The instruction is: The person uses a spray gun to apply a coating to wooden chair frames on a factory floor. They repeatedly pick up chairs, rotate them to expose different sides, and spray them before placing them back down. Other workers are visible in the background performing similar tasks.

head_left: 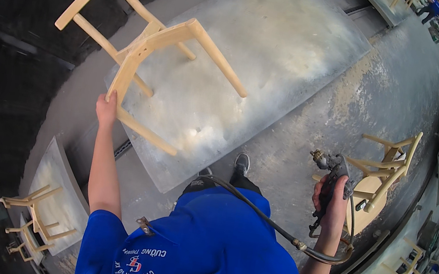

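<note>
Left hand (105,110) fingers are clamping a leg of the bare wooden chair frame (147,54), tilting it up over the stained floor panel (276,50). Right hand (334,201) fingers are wrapping the spray gun (330,178), hose (259,215) trailing behind, probably to reach the undersides.

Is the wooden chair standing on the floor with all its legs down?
No, the left hand holds the wooden chair frame up in the air, tilted, with its legs pointing sideways above the grey board.
</note>
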`<control>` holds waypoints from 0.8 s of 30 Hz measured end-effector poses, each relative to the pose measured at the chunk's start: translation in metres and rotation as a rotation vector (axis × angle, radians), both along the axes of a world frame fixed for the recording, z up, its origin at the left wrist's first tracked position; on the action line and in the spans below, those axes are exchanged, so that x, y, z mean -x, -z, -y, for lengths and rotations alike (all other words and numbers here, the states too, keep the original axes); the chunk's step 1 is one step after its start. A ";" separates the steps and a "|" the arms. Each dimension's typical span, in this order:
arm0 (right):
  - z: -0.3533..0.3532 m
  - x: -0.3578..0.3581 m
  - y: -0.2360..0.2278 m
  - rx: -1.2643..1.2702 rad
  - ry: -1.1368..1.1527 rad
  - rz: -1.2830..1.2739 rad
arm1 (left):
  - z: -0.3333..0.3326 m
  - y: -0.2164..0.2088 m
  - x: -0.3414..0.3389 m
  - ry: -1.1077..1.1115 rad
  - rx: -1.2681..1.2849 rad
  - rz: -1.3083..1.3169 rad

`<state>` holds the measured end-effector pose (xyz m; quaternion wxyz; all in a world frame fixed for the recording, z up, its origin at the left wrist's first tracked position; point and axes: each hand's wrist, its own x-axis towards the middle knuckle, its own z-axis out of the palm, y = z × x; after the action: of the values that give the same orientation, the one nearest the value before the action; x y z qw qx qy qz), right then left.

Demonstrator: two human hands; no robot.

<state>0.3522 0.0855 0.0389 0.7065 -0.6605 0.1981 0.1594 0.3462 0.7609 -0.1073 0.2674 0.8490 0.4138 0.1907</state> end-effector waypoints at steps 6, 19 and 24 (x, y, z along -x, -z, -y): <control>-0.004 0.023 0.004 0.329 0.063 -0.081 | -0.010 -0.006 -0.012 -0.001 -0.044 -0.030; -0.124 0.046 -0.033 -0.092 -0.402 0.369 | 0.043 0.085 -0.013 -0.138 0.609 0.577; -0.153 0.058 -0.049 0.109 -0.485 0.457 | 0.070 0.116 0.005 -0.117 0.800 0.609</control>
<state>0.2946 0.2387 0.0875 0.6379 -0.7437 -0.1202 0.1599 0.3416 0.6904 -0.2229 0.6693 0.5613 0.4045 0.2710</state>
